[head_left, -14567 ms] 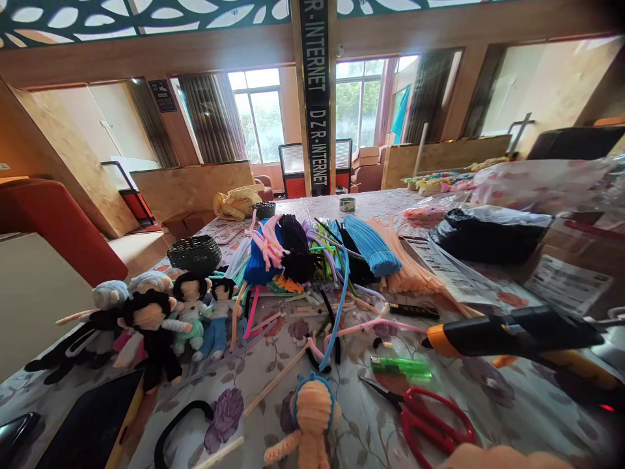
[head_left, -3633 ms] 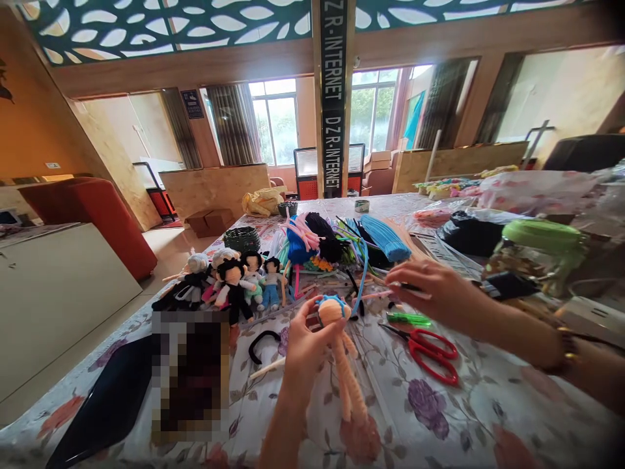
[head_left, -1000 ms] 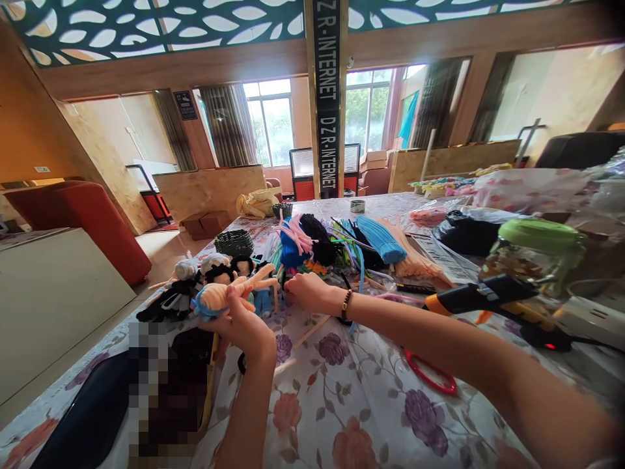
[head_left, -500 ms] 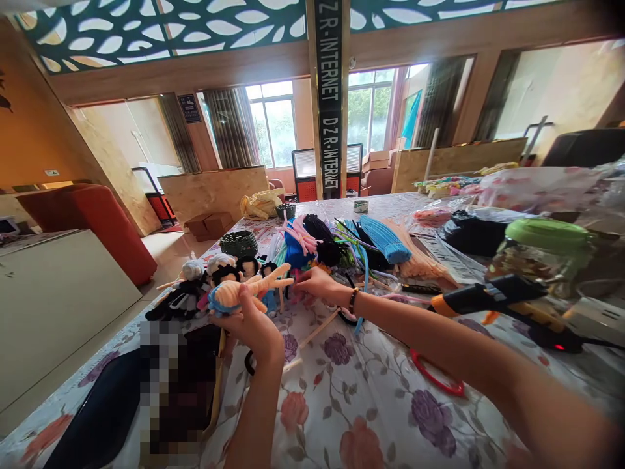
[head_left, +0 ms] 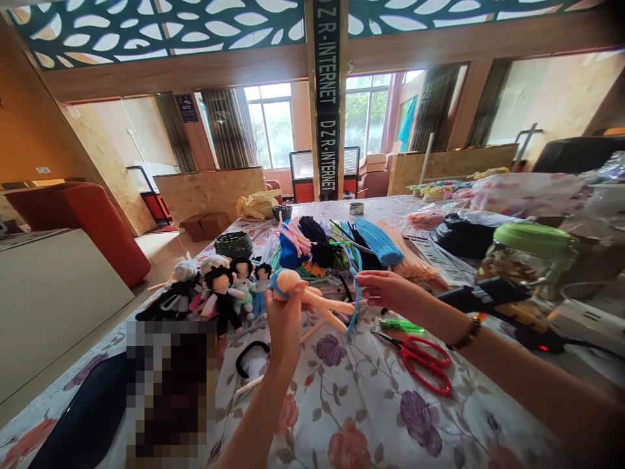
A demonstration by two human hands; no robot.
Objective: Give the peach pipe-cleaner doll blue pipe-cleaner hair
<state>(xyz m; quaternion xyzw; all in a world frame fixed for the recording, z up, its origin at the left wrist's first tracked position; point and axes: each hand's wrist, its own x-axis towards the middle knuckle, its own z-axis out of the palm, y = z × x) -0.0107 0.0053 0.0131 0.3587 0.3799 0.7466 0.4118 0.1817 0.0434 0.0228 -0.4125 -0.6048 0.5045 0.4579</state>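
Note:
My left hand is closed around a peach doll body made of fuzzy pipe cleaner, its head wrapped with a blue band. The legs of this doll point right. Between the fingertips of my right hand is a blue pipe cleaner, hanging beside the doll's feet. Several dressed dolls stand in a cluster to the left of my left hand. Below my right hand lie red-handled scissors and a green utility knife.
Bundles of blue pipe cleaners and peach ones lie behind my hands. A glue gun with a red light is at the right, near a green-lidded jar. A dark woven basket stands behind the dolls.
My left hand has moved right with the doll body, away from the dressed dolls. My right hand has drawn back right and now holds a blue pipe cleaner. The scissors and knife are uncovered.

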